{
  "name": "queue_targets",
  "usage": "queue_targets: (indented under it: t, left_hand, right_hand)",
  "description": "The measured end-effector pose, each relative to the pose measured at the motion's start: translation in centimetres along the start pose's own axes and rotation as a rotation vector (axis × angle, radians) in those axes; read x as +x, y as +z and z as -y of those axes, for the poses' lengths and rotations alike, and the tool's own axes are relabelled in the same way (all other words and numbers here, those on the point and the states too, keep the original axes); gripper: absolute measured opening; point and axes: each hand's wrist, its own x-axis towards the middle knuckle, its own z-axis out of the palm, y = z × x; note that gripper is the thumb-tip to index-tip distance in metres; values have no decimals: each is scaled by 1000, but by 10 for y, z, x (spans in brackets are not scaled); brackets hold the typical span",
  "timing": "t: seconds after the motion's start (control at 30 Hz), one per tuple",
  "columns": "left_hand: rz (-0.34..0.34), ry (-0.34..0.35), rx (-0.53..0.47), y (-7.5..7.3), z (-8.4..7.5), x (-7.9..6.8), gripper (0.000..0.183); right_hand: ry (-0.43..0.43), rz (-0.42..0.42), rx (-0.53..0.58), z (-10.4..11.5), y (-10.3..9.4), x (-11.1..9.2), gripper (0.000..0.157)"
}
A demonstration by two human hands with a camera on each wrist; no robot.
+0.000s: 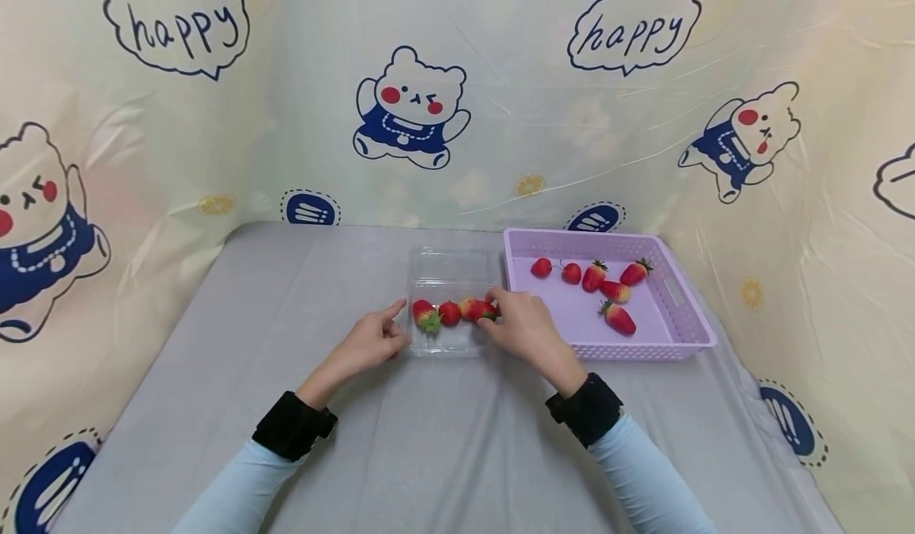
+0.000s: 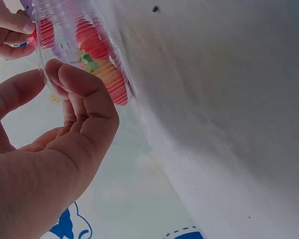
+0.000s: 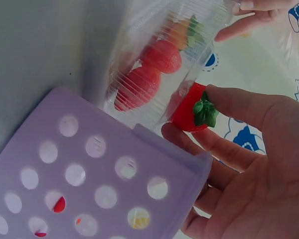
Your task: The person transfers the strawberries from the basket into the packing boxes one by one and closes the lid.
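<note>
A clear plastic box (image 1: 450, 345) stands at the middle of the table, its hinged lid (image 1: 454, 264) folded back behind it. Several strawberries (image 1: 426, 316) lie inside in a row. On the box's left, my left hand (image 1: 370, 342) pinches the rim between thumb and fingertips, as the left wrist view shows. My right hand (image 1: 525, 326) holds a red strawberry (image 3: 187, 112) with green leaves between thumb and fingers, right at the box's right rim. In the right wrist view its leafy end faces my palm.
Close on the right of the box stands a lilac basket (image 1: 572, 303) with perforated walls; several more strawberries (image 1: 619, 319) lie in it. Its near left corner is close under my right hand. A grey cloth (image 1: 343, 280) covers the table, and a printed curtain (image 1: 515, 121) hangs behind.
</note>
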Motion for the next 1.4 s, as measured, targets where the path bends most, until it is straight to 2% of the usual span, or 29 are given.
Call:
queue_targets:
  t: [0.6, 0.83, 1.13, 1.4]
  left_hand:
    - [1, 7, -3, 0, 3, 0, 74]
    - [-2, 6, -6, 0, 2, -1, 74]
    - [-2, -3, -22, 1, 2, -1, 73]
    - [-12, -1, -13, 0, 0, -2, 73]
  right_hand:
    - [-61, -111, -175, 4, 26, 1, 36]
    - [-39, -101, -178, 5, 27, 1, 38]
    - [-44, -97, -215, 7, 32, 1, 31]
    - [-28, -72, -194, 8, 34, 2, 28]
